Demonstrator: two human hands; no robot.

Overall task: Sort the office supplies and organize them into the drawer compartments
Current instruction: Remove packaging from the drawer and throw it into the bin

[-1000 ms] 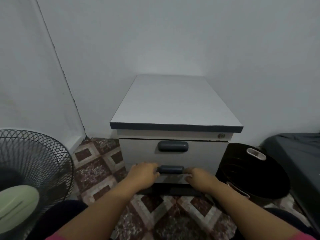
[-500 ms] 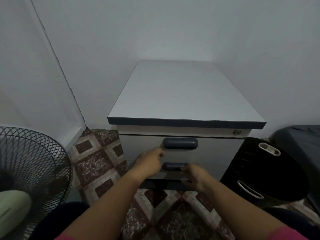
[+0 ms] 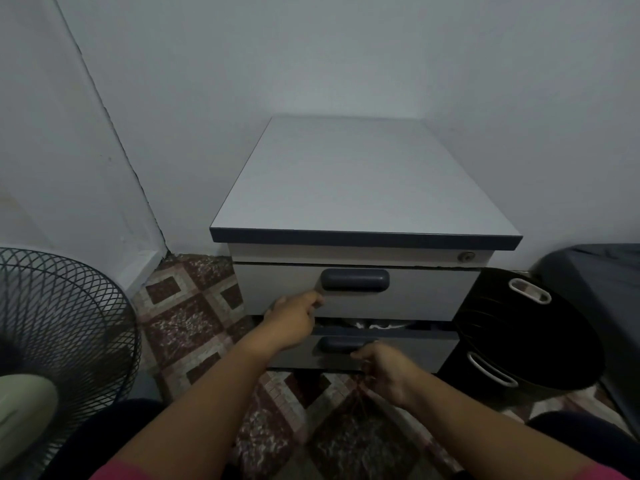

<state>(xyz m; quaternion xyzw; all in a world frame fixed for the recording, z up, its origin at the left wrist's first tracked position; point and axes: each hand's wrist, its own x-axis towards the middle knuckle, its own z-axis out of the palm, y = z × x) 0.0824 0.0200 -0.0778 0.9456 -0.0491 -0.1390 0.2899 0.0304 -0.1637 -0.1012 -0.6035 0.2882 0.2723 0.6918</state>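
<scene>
No writing or brand can be read anywhere. Nearest, two bare forearms with pink sleeve edges reach forward over a floor (image 3: 180, 317) of brown and cream patterned tiles. The right hand (image 3: 388, 370) is at the lower handle (image 3: 341, 344), fingers curled toward its right end; whether they actually grip it I cannot tell. The left hand (image 3: 294, 318) sits higher and to the left, fingers curled, its fingertips against the upper drawer (image 3: 433, 292) front just below the left end of the upper handle (image 3: 355, 279); it holds nothing that shows. The lower drawer (image 3: 426, 351) stands slightly pulled out toward the near side, and a dark gap above its front shows something pale inside, too dim to name. Both drawers are light grey with rounded dark blue-grey handles. Above them, the cabinet (image 3: 360, 181) has a pale grey top with a dark front edge, and a small round lock (image 3: 465, 256) sits at the right under that edge. At near left stands a fan (image 3: 62, 317) with a black wire guard and a pale green hub. To the right of the cabinet leans a black basket (image 3: 526, 334) with white-rimmed slots, and a dark grey object (image 3: 602, 289) lies beyond it. White walls (image 3: 311, 64) meet in a corner behind the cabinet.
</scene>
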